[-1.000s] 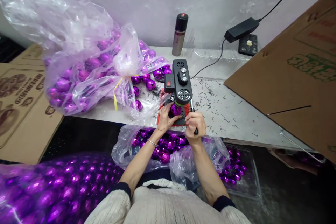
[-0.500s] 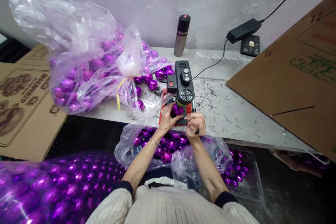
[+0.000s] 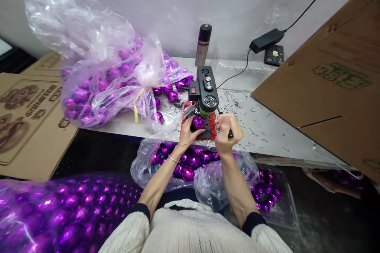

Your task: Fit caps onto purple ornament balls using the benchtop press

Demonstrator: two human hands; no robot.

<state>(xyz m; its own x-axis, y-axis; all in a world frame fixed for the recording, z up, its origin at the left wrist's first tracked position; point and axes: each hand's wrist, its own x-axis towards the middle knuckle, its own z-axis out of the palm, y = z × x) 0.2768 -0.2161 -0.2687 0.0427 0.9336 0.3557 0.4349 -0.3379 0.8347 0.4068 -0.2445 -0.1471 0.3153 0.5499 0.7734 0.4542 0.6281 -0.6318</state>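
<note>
A small black bench drill press point(image 3: 207, 87) with a red switch stands on a red mat point(image 3: 213, 124) at the table's front. Under its head sits a shiny purple faceted ball point(image 3: 198, 123). My left hand point(image 3: 189, 131) curls round the ball's left and front, thumb and fingers gripping it on the black base. To the right, my right hand point(image 3: 228, 128) is closed in a fist round the machine's lever handle point(image 3: 230, 134), whose black end pokes out below the fingers. Between the ball and the machine's head a small gap shows.
A tied clear bag of purple balls point(image 3: 97, 83) lies left, with loose balls point(image 3: 172, 96) beside it. An open bag of balls point(image 3: 188, 173) is below my forearms. A spray can point(image 3: 203, 45), power adapter point(image 3: 266, 40) and cardboard box point(image 3: 326, 83) stand behind and right. Dark shavings litter the table.
My right hand has swung the lever outward to the right and slightly up. The machine's head has risen off the ball, which my left hand still holds. The view has shifted a little.
</note>
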